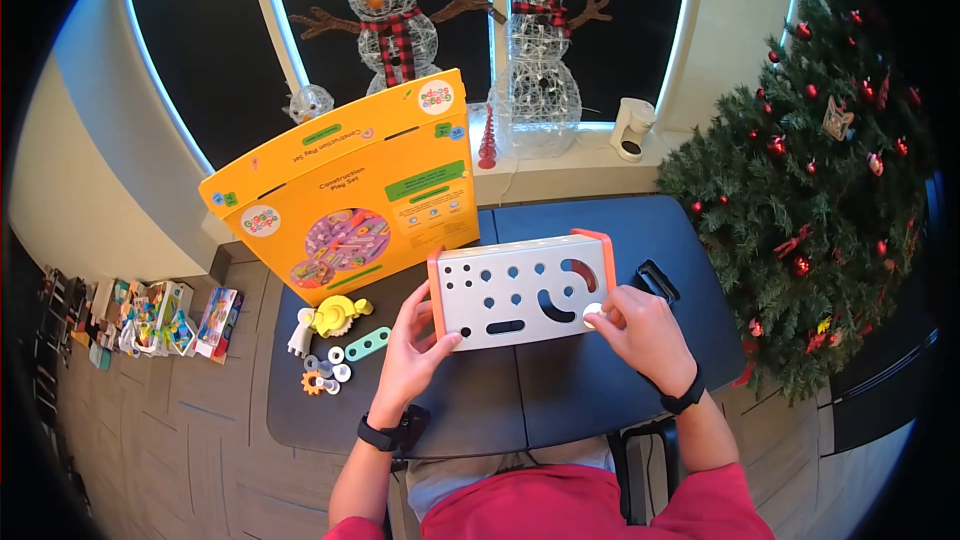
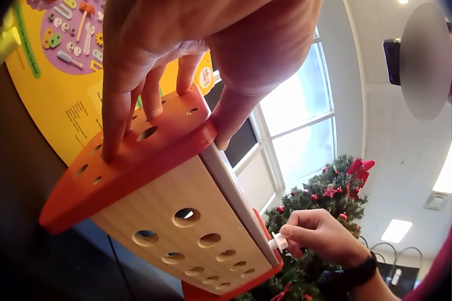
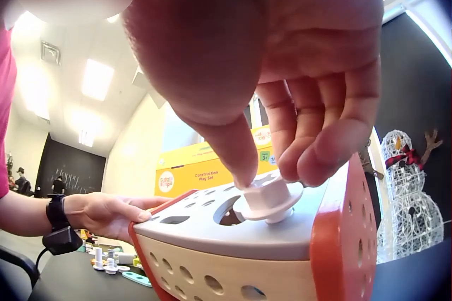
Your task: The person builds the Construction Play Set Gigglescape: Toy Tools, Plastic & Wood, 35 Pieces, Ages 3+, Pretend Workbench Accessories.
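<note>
A toy workbench with a grey hole-pattern top, wooden sides and orange-red ends is tilted up over the dark table. My left hand grips its left end, thumb at the front lower corner; in the left wrist view the fingers spread across the orange-red end panel. At the opposite corner, my right hand pinches the hexagonal head of a white toy bolt between thumb and fingertips. The bolt's round flange sits right at the grey top, beside the curved slot; its shank is hidden.
Left on the table lie a yellow toy piece, a teal strip with holes, an orange gear and several bolts and nuts. Behind stands a big yellow box. A black object lies at right, near a decorated tree.
</note>
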{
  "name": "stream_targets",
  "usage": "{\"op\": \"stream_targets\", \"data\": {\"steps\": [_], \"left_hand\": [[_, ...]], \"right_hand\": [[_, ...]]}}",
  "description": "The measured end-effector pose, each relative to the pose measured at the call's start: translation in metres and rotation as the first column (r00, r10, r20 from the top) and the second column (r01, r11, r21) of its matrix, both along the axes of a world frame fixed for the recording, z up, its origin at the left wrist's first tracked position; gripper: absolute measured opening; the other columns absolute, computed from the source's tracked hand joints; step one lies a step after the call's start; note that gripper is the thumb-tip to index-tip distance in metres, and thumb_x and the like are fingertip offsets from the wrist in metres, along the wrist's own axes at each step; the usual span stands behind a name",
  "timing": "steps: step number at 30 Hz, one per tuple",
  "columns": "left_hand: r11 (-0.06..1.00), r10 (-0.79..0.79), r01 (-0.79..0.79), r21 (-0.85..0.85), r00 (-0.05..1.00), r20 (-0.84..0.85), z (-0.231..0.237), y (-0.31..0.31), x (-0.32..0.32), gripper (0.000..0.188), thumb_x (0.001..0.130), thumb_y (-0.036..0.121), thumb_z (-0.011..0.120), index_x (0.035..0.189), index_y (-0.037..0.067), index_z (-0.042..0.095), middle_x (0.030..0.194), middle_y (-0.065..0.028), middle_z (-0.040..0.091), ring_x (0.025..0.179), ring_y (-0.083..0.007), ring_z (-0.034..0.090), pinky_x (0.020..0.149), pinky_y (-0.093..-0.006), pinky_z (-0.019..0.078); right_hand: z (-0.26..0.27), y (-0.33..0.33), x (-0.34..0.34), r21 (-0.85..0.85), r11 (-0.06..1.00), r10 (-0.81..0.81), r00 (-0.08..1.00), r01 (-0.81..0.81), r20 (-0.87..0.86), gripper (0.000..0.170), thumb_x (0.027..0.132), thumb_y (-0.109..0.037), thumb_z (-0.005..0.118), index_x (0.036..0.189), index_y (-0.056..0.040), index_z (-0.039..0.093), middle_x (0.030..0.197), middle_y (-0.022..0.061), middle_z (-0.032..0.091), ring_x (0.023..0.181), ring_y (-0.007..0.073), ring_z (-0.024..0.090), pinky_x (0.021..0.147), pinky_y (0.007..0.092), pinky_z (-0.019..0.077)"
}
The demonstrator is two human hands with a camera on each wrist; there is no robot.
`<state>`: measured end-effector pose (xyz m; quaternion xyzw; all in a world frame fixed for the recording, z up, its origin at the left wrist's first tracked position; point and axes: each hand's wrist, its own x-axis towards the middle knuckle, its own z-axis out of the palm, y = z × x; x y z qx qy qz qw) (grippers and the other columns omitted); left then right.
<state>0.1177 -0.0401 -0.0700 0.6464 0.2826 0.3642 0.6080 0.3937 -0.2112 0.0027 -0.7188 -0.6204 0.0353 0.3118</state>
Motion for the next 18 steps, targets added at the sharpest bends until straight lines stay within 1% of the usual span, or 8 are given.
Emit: {"op": "stream_targets", "data": {"steps": [2, 6, 9, 12, 14, 15, 17, 18], "left_hand": [[0.998, -0.008, 0.008, -0.060, 1.000, -0.004, 0.006, -0.002, 0.000, 0.081, 0.090, -0.003, 0.073, 0.160, 0.009, 0.034, 0.138, -0.0134, 0.057, 0.131, -0.0253, 0.056, 0.106, -0.0421, 0.0542], [1.000, -0.013, 0.013, -0.028, 1.000, -0.007, 0.002, 0.000, 0.000, 0.081, 0.090, -0.003, 0.073, 0.160, 0.009, 0.034, 0.137, -0.0134, 0.057, 0.132, -0.0257, 0.056, 0.107, -0.0427, 0.0532], [0.999, -0.007, 0.007, -0.034, 1.000, -0.009, 0.005, -0.001, 0.001, 0.081, 0.090, -0.003, 0.073, 0.160, 0.009, 0.034, 0.136, -0.0131, 0.057, 0.131, -0.0256, 0.057, 0.107, -0.0424, 0.0530], [0.999, -0.013, 0.013, -0.043, 1.000, -0.008, 0.006, 0.000, 0.001, 0.081, 0.090, -0.002, 0.073, 0.160, 0.009, 0.034, 0.135, -0.0128, 0.058, 0.131, -0.0254, 0.057, 0.106, -0.0425, 0.0529], [0.998, -0.016, 0.016, -0.056, 1.000, 0.004, 0.004, 0.001, 0.001, 0.081, 0.090, -0.003, 0.073, 0.160, 0.009, 0.034, 0.135, -0.0128, 0.058, 0.131, -0.0254, 0.057, 0.106, -0.0426, 0.0531], [0.998, -0.017, 0.017, -0.058, 1.000, 0.004, 0.003, 0.002, 0.001, 0.081, 0.090, -0.003, 0.073, 0.160, 0.009, 0.034, 0.135, -0.0128, 0.058, 0.131, -0.0254, 0.057, 0.106, -0.0426, 0.0531], [1.000, -0.005, 0.006, 0.009, 1.000, -0.011, -0.002, 0.004, 0.001, 0.083, 0.090, -0.001, 0.073, 0.161, 0.009, 0.032, 0.133, -0.0125, 0.060, 0.120, -0.0218, 0.062, 0.082, -0.0305, 0.0604], [1.000, -0.005, 0.005, 0.009, 1.000, -0.011, -0.003, 0.004, 0.001, 0.083, 0.090, -0.001, 0.073, 0.161, 0.009, 0.032, 0.133, -0.0125, 0.060, 0.120, -0.0218, 0.062, 0.082, -0.0305, 0.0604]], "right_hand": [[0.002, 0.001, -0.001, -0.031, 0.998, -0.047, 0.997, 0.049, 0.063, 0.026, 0.091, -0.019, 0.077, 0.083, -0.0013, 0.059, 0.076, 0.0131, 0.064, 0.069, 0.0347, 0.064, 0.061, 0.0438, 0.0495], [-0.003, 0.002, 0.001, -0.038, 0.995, -0.086, 0.992, 0.089, 0.088, 0.028, 0.091, -0.020, 0.076, 0.078, -0.0017, 0.059, 0.074, 0.0125, 0.063, 0.068, 0.0336, 0.063, 0.059, 0.0439, 0.0488], [-0.005, 0.001, 0.003, 0.009, 0.995, -0.099, 0.986, 0.099, 0.136, 0.029, 0.092, -0.020, 0.074, 0.075, -0.0025, 0.060, 0.070, 0.0112, 0.061, 0.064, 0.0329, 0.062, 0.058, 0.0438, 0.0490], [0.003, 0.000, 0.000, -0.007, 0.992, -0.123, 0.991, 0.123, 0.056, 0.022, 0.092, -0.017, 0.074, 0.080, -0.0023, 0.063, 0.078, 0.0106, 0.063, 0.072, 0.0317, 0.064, 0.063, 0.0430, 0.0507], [0.007, 0.000, -0.002, 0.123, 0.992, -0.006, 0.990, -0.011, 0.143, 0.011, 0.090, -0.011, 0.074, 0.088, -0.0020, 0.067, 0.091, 0.0104, 0.064, 0.085, 0.0308, 0.064, 0.073, 0.0417, 0.0528], [0.007, -0.001, -0.002, 0.122, 0.992, -0.007, 0.990, -0.011, 0.142, 0.011, 0.090, -0.011, 0.074, 0.088, -0.0020, 0.067, 0.091, 0.0104, 0.064, 0.085, 0.0308, 0.064, 0.073, 0.0417, 0.0528], [0.006, -0.003, 0.000, 0.067, 0.984, 0.159, 0.984, -0.164, 0.076, 0.009, 0.087, -0.003, 0.073, 0.096, -0.0020, 0.069, 0.100, 0.0105, 0.062, 0.095, 0.0312, 0.062, 0.082, 0.0411, 0.0527], [0.005, -0.003, 0.000, 0.066, 0.984, 0.159, 0.984, -0.164, 0.076, 0.009, 0.087, -0.003, 0.073, 0.096, -0.0020, 0.069, 0.100, 0.0105, 0.062, 0.095, 0.0312, 0.062, 0.082, 0.0411, 0.0527]]}}
